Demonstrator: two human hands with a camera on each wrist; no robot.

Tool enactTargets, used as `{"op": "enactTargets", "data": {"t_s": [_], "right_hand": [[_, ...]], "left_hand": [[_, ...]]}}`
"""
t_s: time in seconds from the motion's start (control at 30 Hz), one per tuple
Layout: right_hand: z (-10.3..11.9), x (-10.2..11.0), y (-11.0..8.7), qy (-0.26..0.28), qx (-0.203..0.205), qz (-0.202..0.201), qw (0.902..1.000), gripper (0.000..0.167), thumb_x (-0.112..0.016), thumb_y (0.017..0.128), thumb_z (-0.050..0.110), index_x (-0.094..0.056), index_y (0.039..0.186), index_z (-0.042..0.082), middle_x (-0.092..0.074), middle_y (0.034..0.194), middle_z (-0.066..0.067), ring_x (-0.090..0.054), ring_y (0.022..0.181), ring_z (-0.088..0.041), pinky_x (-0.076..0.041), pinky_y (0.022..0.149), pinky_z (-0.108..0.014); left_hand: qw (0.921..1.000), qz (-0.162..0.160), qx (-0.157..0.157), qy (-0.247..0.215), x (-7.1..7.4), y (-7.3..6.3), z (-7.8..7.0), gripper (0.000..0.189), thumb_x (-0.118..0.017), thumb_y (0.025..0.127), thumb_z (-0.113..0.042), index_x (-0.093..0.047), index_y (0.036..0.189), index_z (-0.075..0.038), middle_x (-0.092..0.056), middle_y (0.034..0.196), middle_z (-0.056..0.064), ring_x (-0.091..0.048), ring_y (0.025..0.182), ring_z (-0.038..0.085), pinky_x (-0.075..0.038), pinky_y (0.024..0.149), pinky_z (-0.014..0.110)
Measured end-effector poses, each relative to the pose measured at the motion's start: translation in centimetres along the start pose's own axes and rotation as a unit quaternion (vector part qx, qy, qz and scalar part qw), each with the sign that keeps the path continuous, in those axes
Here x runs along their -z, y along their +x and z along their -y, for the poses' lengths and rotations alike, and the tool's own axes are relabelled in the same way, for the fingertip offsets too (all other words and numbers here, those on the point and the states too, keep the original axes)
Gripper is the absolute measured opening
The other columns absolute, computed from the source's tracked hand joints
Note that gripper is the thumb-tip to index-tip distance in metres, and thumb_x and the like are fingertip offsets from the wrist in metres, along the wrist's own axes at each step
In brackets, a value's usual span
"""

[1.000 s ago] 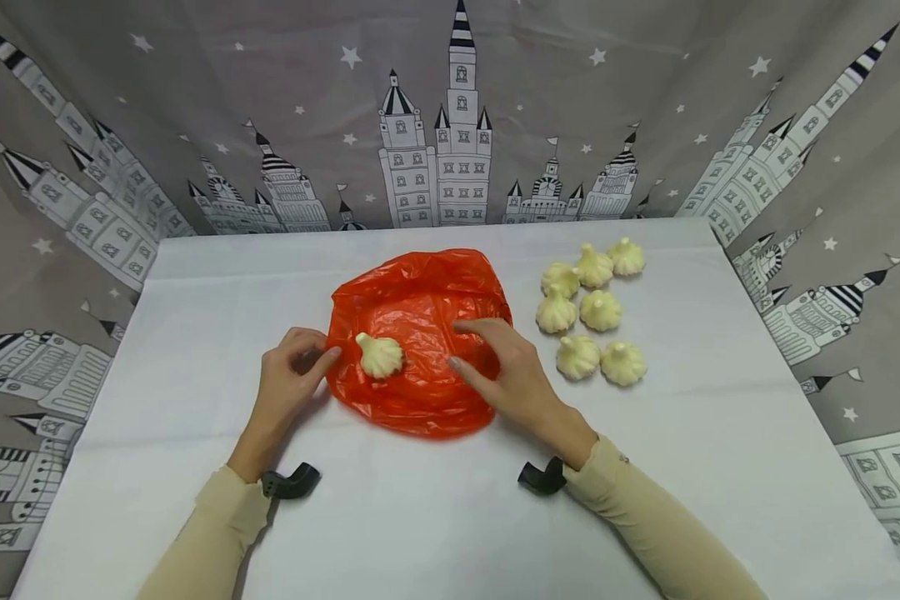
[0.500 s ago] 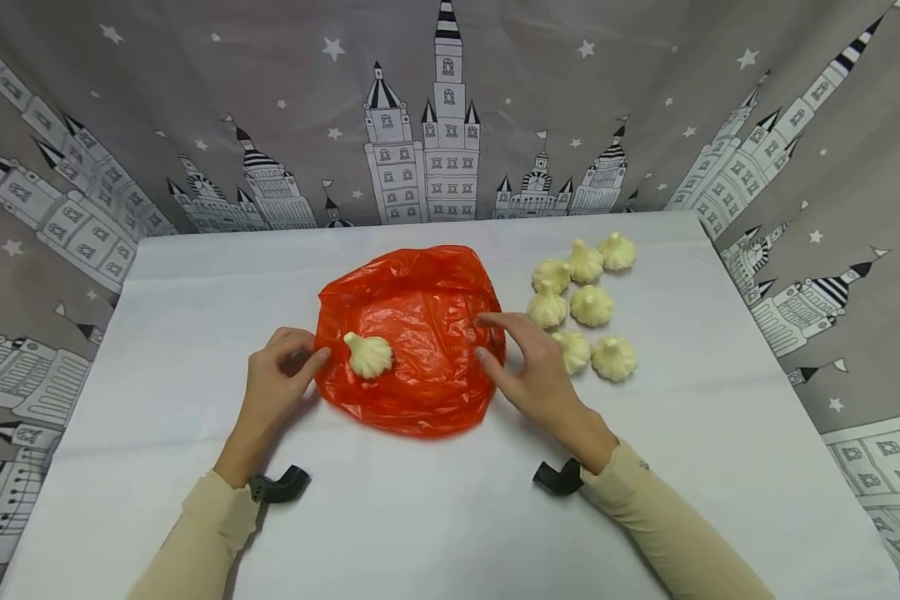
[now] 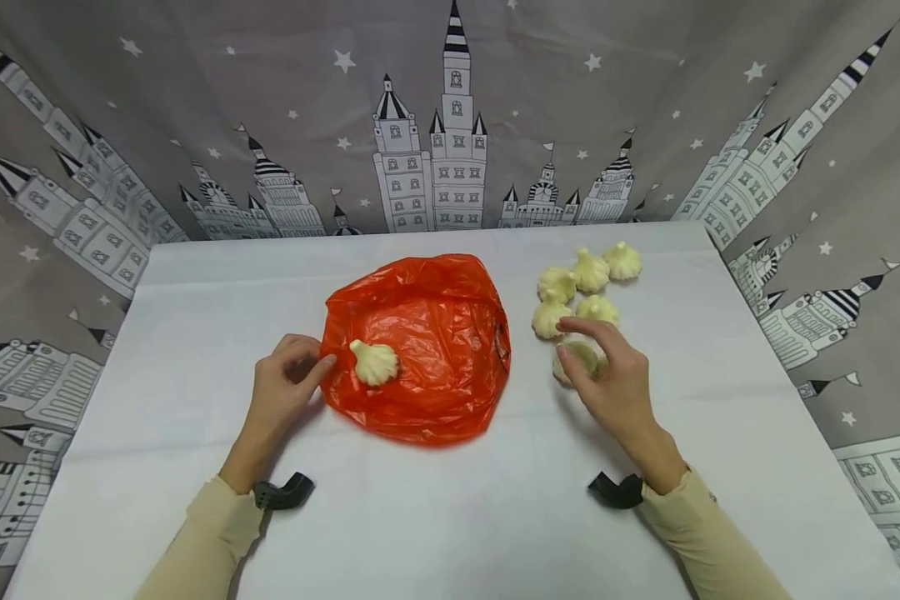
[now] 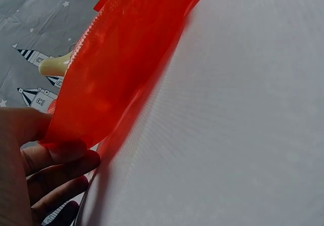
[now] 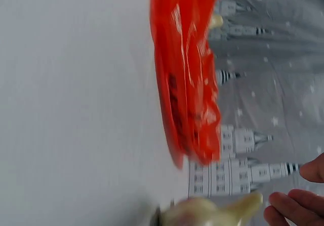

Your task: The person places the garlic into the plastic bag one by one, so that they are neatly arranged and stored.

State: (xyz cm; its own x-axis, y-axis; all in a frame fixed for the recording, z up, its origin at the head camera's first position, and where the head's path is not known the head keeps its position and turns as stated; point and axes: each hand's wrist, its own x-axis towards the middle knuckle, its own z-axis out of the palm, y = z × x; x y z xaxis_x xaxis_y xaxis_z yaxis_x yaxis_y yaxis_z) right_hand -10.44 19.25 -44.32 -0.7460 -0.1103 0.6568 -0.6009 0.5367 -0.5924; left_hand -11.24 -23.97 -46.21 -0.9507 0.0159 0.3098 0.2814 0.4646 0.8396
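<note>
A red plastic bag lies spread on the white table, with one pale garlic bulb inside near its left edge. My left hand pinches the bag's left rim between thumb and fingers; in the left wrist view the fingers lie against the outside of the red film. To the right of the bag, my right hand hovers over a garlic bulb, thumb and fingers apart and holding nothing. The right wrist view shows a bulb just below the fingertips.
Several more garlic bulbs sit in a cluster behind my right hand. The white table runs back to a grey curtain printed with castles and stars. A black wrist mount juts out at the right cuff.
My right hand has moved right, from over the bag to above the front garlic bulbs, its fingers still apart. My left hand keeps its grip on the bag's rim.
</note>
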Motion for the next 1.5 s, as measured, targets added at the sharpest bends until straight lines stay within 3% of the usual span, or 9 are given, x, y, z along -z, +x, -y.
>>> {"op": "enactTargets", "data": {"t_s": [0.2,0.33,0.5,0.67,0.87,1.03,1.17,1.3,1.5], "right_hand": [[-1.4,2.6,-0.1,-0.033,-0.023,-0.009,0.9992,0.035,-0.076,0.091,-0.001,-0.072,0.125,0.004,-0.078,0.117,-0.009,-0.072,0.111,-0.031,-0.046,0.105,-0.017],[-2.3,4.0,-0.1,-0.052,-0.039,-0.014,0.9978,0.034,-0.076,0.091,0.0,-0.073,0.125,0.004,-0.078,0.116,-0.009,-0.072,0.11,-0.03,-0.046,0.104,-0.016],[-3.6,5.6,-0.3,-0.068,-0.069,-0.008,0.9953,0.035,-0.08,0.09,0.002,-0.074,0.125,0.006,-0.079,0.114,-0.009,-0.071,0.11,-0.015,-0.047,0.101,-0.015],[-4.7,7.1,-0.4,-0.062,-0.089,0.023,0.9938,0.038,-0.085,0.085,0.002,-0.076,0.121,0.009,-0.079,0.113,-0.008,-0.068,0.108,-0.004,-0.048,0.099,-0.015],[-5.6,8.2,-0.8,-0.053,-0.122,0.102,0.9858,0.041,-0.087,0.086,0.006,-0.075,0.124,0.014,-0.078,0.115,-0.004,-0.065,0.112,0.002,-0.049,0.098,-0.015],[-6.1,8.9,-1.3,-0.076,-0.163,0.159,0.9708,0.044,-0.089,0.085,0.015,-0.073,0.127,0.013,-0.077,0.121,-0.002,-0.065,0.119,-0.01,-0.05,0.098,-0.02],[-6.2,9.1,-1.4,-0.086,-0.196,0.21,0.9541,0.053,-0.092,0.084,0.023,-0.071,0.131,0.012,-0.074,0.129,-0.005,-0.067,0.123,-0.029,-0.054,0.102,-0.041],[-6.3,9.1,-1.4,-0.081,-0.219,0.248,0.9402,0.067,-0.095,0.079,0.031,-0.067,0.137,0.013,-0.07,0.136,-0.009,-0.068,0.121,-0.04,-0.049,0.103,-0.059],[-6.6,9.2,-1.6,-0.087,-0.213,0.268,0.9355,0.075,-0.097,0.075,0.03,-0.065,0.14,0.013,-0.067,0.14,-0.014,-0.068,0.117,-0.042,-0.049,0.1,-0.062]], "left_hand": [[0.9999,0.002,0.011,-0.009,-0.6,0.0,-0.1,0.005,-0.074,0.094,0.002,-0.073,0.095,0.007,-0.067,0.104,0.02,-0.058,0.097,0.007,-0.052,0.09,0.01],[0.9999,0.001,0.006,0.008,-0.8,0.1,1.3,0.005,-0.074,0.094,0.001,-0.073,0.094,0.006,-0.067,0.104,0.02,-0.058,0.097,0.009,-0.05,0.089,0.008],[0.9993,-0.001,-0.001,0.038,-0.4,0.2,3.2,0.004,-0.076,0.096,-0.006,-0.075,0.093,-0.002,-0.069,0.105,0.013,-0.057,0.099,0.006,-0.047,0.088,0.005],[0.9996,0.004,0.0,0.029,-0.1,0.3,3.6,0.003,-0.077,0.096,-0.009,-0.076,0.093,-0.006,-0.069,0.107,0.009,-0.057,0.101,0.006,-0.048,0.088,0.005],[0.9997,0.003,0.0,0.025,-0.1,0.2,3.6,0.004,-0.077,0.095,-0.008,-0.076,0.092,-0.006,-0.069,0.106,0.009,-0.057,0.1,0.005,-0.047,0.088,0.005],[0.9997,0.005,-0.005,0.025,-0.2,0.2,3.6,0.003,-0.077,0.095,-0.007,-0.076,0.092,-0.007,-0.069,0.106,0.009,-0.056,0.101,0.005,-0.047,0.089,0.005],[0.9996,0.003,-0.008,0.027,-0.2,0.4,3.6,0.005,-0.078,0.093,-0.004,-0.076,0.091,-0.008,-0.07,0.105,0.01,-0.056,0.102,0.004,-0.046,0.089,0.005],[0.9995,-0.002,-0.011,0.03,-0.2,0.4,3.8,0.006,-0.079,0.092,-0.002,-0.075,0.09,-0.006,-0.07,0.104,0.011,-0.055,0.101,0.004,-0.044,0.09,0.004],[0.9995,-0.002,-0.009,0.031,-0.3,0.3,3.9,0.004,-0.078,0.093,-0.004,-0.075,0.091,-0.006,-0.069,0.105,0.012,-0.055,0.102,0.005,-0.044,0.09,0.004]]}}
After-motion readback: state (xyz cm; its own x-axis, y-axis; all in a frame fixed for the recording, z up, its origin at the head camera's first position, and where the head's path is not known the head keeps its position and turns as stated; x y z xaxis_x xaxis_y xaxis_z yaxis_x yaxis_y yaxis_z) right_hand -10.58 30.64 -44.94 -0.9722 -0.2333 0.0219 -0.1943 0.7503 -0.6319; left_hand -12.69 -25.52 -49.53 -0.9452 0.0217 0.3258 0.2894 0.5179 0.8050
